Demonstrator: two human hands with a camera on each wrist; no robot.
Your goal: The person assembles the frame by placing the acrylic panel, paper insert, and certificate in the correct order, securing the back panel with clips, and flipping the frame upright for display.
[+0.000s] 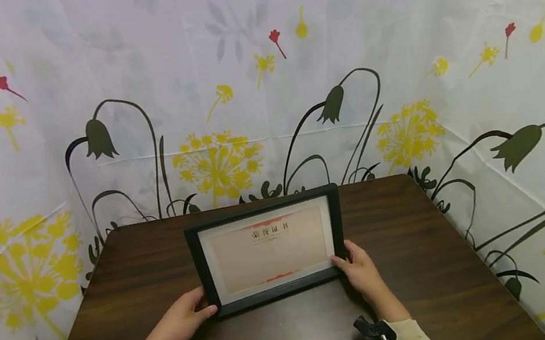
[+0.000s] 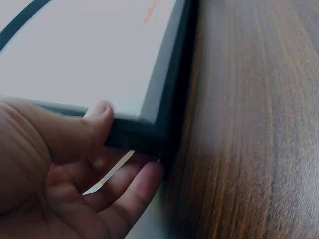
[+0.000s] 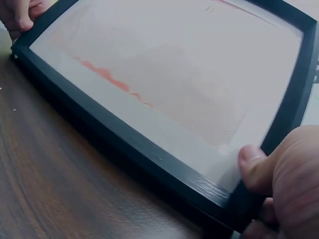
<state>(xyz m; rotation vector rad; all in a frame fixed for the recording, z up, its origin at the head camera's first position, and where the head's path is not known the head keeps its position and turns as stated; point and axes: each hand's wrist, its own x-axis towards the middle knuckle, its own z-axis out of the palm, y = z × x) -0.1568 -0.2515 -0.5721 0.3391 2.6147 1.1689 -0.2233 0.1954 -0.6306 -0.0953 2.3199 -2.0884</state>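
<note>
Between both hands a black picture frame [image 1: 279, 294] leans back over the table, its front facing me. Inside it sits a certificate [image 1: 270, 258] with red trim and dark characters along the top. My left hand [image 1: 184, 319] grips the lower left corner; in the left wrist view its thumb [image 2: 99, 114] lies on the front border and the other fingers [image 2: 144, 184] are behind. The right hand [image 1: 360, 271] holds the lower right side, and the right wrist view shows its thumb [image 3: 251, 162] over the glass edge. Most of the frame's back is hidden.
A dark wood-grain table [image 1: 424, 265] lies under the frame. Behind and on both sides hangs a white curtain [image 1: 210, 38] printed with yellow, red and dark green flowers. Black wrist straps [image 1: 375, 328] are on both wrists.
</note>
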